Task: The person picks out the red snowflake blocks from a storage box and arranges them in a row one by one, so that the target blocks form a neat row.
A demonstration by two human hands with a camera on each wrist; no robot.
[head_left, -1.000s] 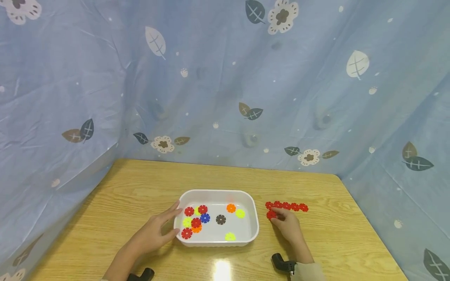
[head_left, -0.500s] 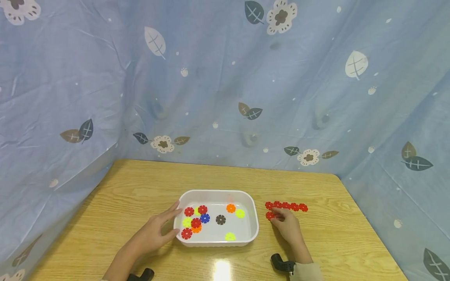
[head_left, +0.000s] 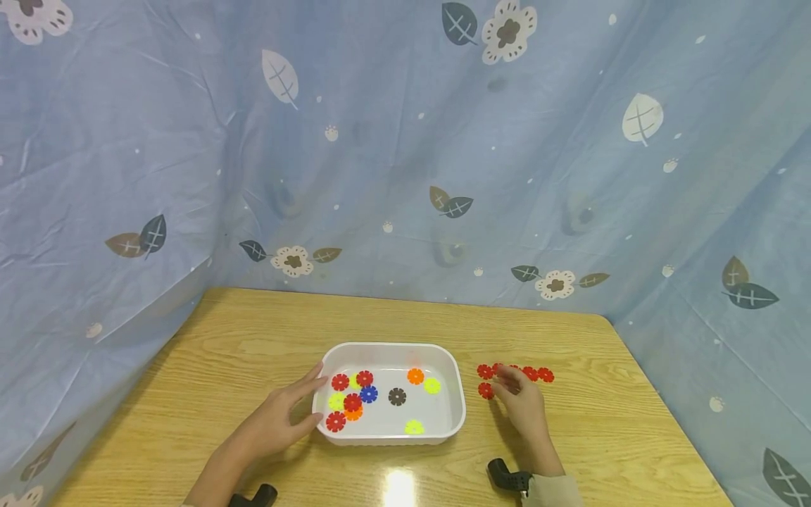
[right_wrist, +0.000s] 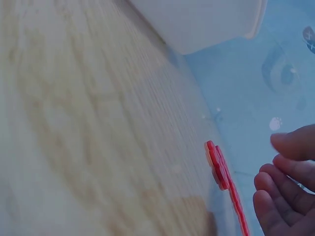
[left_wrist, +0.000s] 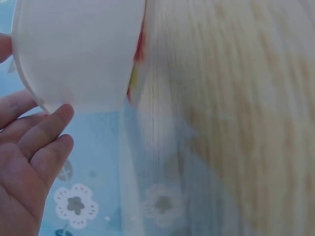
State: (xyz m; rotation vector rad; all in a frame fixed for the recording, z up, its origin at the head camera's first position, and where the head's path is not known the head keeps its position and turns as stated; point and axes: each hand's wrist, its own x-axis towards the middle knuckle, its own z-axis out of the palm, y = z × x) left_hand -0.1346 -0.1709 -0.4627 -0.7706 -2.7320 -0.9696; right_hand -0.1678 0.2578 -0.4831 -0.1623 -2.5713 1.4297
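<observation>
Bright glare [head_left: 400, 487] marks the table [head_left: 253, 346] just in front of the white tray [head_left: 437, 414]. Both wrist views are dimmer, the table blurred.

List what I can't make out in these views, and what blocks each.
Head: the middle of the red row, partly hidden behind the right hand.
Head: part of the lower orange disc, covered by a red disc.
Left wrist: most of the inside of the white tray, hidden by its own wall.
Right wrist: one end of the red row, cut off by the bottom edge.
</observation>
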